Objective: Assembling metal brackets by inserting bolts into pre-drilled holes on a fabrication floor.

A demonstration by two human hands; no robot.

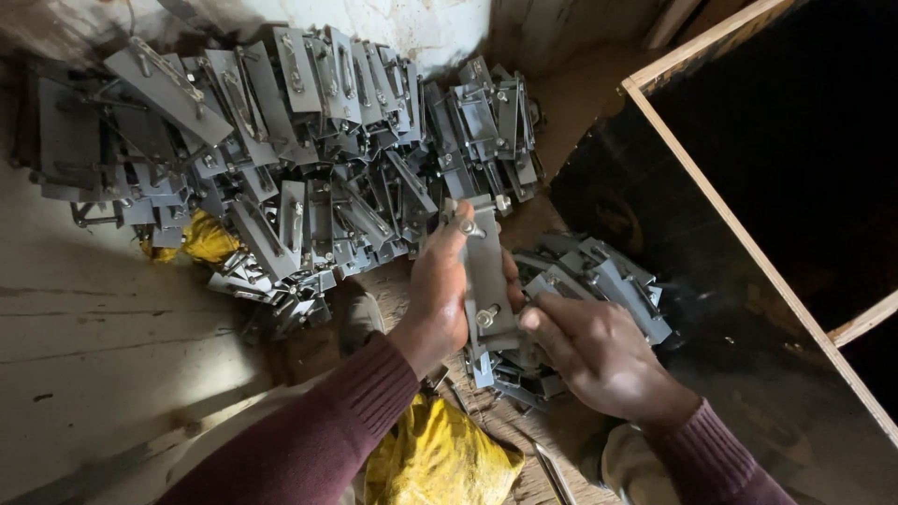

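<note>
1. Far left, we see a big pile of grey metal brackets (281, 150) heaped on the floor (103, 355), with a yellow cloth (208, 238) beneath its near edge.
2. Our left hand (440, 295) grips a grey bracket (486, 266) upright, fingers pressed around its left edge.
3. A yellow bag (440, 458) lies near, between our sleeves.
4. Our right hand (589, 351) pinches the bolt (485, 317) at the bracket's near end.
5. A smaller bracket heap (599, 276) lies just beyond.
6. A dark wood-framed panel (748, 243) fills the right.

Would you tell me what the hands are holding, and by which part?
The left hand grips a grey metal bracket along its side; the right hand pinches its lower end.
</note>
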